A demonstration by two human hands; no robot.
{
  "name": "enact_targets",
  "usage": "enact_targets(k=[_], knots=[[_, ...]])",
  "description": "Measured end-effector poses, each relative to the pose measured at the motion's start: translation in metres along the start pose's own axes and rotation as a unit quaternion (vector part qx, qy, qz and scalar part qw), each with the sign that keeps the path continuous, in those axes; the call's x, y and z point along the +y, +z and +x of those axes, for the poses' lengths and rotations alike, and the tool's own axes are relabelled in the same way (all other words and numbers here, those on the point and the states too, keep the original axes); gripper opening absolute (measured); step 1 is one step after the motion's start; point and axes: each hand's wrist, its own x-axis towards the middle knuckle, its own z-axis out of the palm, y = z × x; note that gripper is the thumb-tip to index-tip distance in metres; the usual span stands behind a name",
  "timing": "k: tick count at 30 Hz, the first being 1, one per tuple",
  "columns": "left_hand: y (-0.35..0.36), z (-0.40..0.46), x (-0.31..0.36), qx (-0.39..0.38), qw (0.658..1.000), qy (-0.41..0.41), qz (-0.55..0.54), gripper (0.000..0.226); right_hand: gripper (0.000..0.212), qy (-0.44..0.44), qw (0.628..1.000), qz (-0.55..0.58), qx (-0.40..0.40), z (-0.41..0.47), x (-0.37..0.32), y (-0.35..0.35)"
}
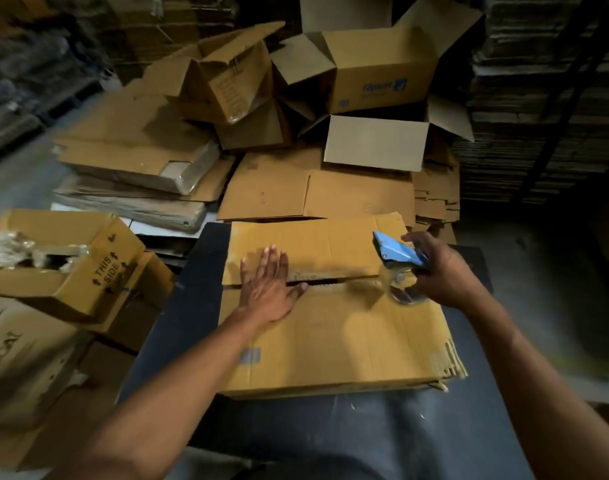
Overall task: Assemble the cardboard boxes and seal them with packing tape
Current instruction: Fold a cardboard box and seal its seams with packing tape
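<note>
Dim storeroom, cardboard everywhere, dark table (188, 306) under both hands. Cardboard box (331, 327) lies on the table directly beneath the hands, top flaps folded in, the seam (331, 283) between flaps runs from hand to hand with a narrow gap showing. Left hand (266, 287) flat, fingers straight and spread, pressing down on the flaps across the seam's left part. Right hand (438, 268) wrapped around the handle of a blue tape dispenser (398, 252), clear tape roll (405, 289) hanging below it, at the seam's right end; whether it touches the box is blurred. Beyond the hands: flattened cartons (313, 192), then open boxes (376, 74) heaped behind. Left of the left hand, a box marked THIS SIDE (71, 268) with crumpled plastic inside. Right of the right hand, tall stacks of flat cardboard (545, 98).
</note>
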Motion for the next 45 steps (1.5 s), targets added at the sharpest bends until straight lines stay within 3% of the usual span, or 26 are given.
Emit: enact_targets(k=[4, 13, 22, 26, 28, 30, 31, 34, 35, 36, 38, 42, 45], knots=[[0.015, -0.001, -0.042, -0.026, 0.997, 0.076, 0.015, 0.079, 0.071, -0.016, 0.999, -0.023, -0.035, 0.023, -0.044, 0.023], [0.042, -0.023, -0.028, 0.058, 0.984, 0.167, 0.005, 0.067, 0.065, -0.053, 0.997, 0.007, -0.06, 0.038, -0.067, 0.065], [0.041, -0.022, -0.027, 0.108, 0.981, 0.154, -0.044, 0.059, 0.063, -0.078, 0.993, -0.008, -0.089, 0.038, -0.056, 0.081], [0.044, -0.021, -0.028, 0.172, 0.959, 0.161, -0.154, 0.04, 0.062, -0.095, 0.991, -0.012, -0.094, 0.036, -0.052, 0.083], [0.04, -0.029, -0.022, 0.239, 0.93, 0.126, -0.25, 0.029, 0.064, -0.1, 0.991, -0.013, -0.091, 0.036, -0.05, 0.084], [0.023, -0.044, -0.009, 0.202, 0.894, 0.009, -0.399, 0.023, 0.064, -0.108, 0.99, -0.014, -0.085, 0.035, -0.048, 0.083], [0.013, -0.049, 0.0, 0.142, 0.848, -0.056, -0.507, 0.022, 0.065, -0.112, 0.99, -0.013, -0.084, 0.033, -0.048, 0.083], [-0.012, -0.05, 0.02, -0.031, 0.602, -0.217, -0.768, 0.036, 0.066, -0.125, 0.989, -0.02, -0.082, 0.031, -0.049, 0.083], [-0.019, -0.049, 0.025, -0.071, 0.545, -0.239, -0.8, 0.045, 0.066, -0.13, 0.988, -0.025, -0.082, 0.031, -0.049, 0.083], [-0.023, -0.048, 0.029, -0.103, 0.515, -0.245, -0.815, 0.053, 0.067, -0.134, 0.987, -0.033, -0.083, 0.032, -0.051, 0.084], [-0.031, -0.049, 0.031, -0.13, 0.502, -0.241, -0.82, 0.059, 0.068, -0.139, 0.985, -0.049, -0.085, 0.033, -0.053, 0.084], [-0.045, -0.049, 0.02, -0.123, 0.485, -0.228, -0.835, 0.039, 0.069, -0.146, 0.983, -0.07, -0.087, 0.033, -0.057, 0.087], [-0.046, -0.052, 0.014, -0.114, 0.516, -0.195, -0.826, 0.027, 0.07, -0.146, 0.983, -0.083, -0.079, 0.031, -0.058, 0.089]])
